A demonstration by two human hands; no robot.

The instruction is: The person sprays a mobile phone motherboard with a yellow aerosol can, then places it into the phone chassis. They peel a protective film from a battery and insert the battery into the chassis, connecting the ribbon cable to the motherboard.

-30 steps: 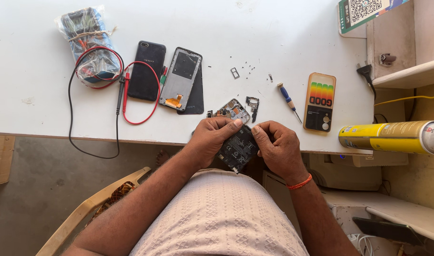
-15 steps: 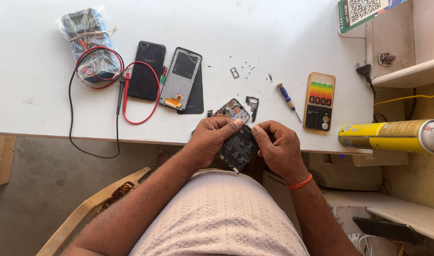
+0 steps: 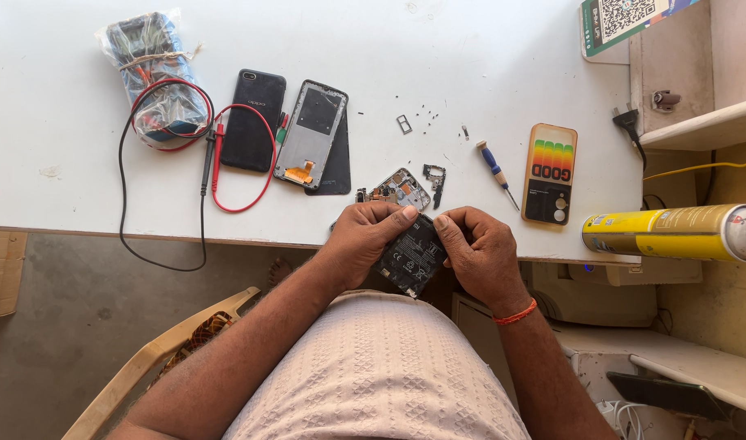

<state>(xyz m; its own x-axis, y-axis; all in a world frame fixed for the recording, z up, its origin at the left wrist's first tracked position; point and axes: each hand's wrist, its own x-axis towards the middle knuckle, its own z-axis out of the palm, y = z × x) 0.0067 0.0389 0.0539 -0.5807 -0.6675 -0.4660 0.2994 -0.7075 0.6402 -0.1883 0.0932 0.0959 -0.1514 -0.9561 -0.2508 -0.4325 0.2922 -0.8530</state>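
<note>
Fingers of the left hand [image 3: 371, 236] and right hand [image 3: 481, 248] grip and partly hide a black phone battery [image 3: 411, 257].

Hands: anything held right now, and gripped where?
Both hold one dark phone part: left hand grips its left edge, right hand its right edge, thumbs on top.

At the upper left of the frame lies a clear plastic bag [image 3: 153, 77] wrapped around a dark meter, and at the upper right corner a green and white printed card [image 3: 626, 20] with a square code pattern leans against the shelf. At the right edge a yellow spray can [image 3: 675, 232] with a printed label lies on its side, and left of it, on the white table [image 3: 471, 57], lies a small orange case [image 3: 551, 173] with a rainbow-striped label. Low in the middle, both hands hold a black battery [image 3: 410, 257] bearing a label of small white print.
</note>
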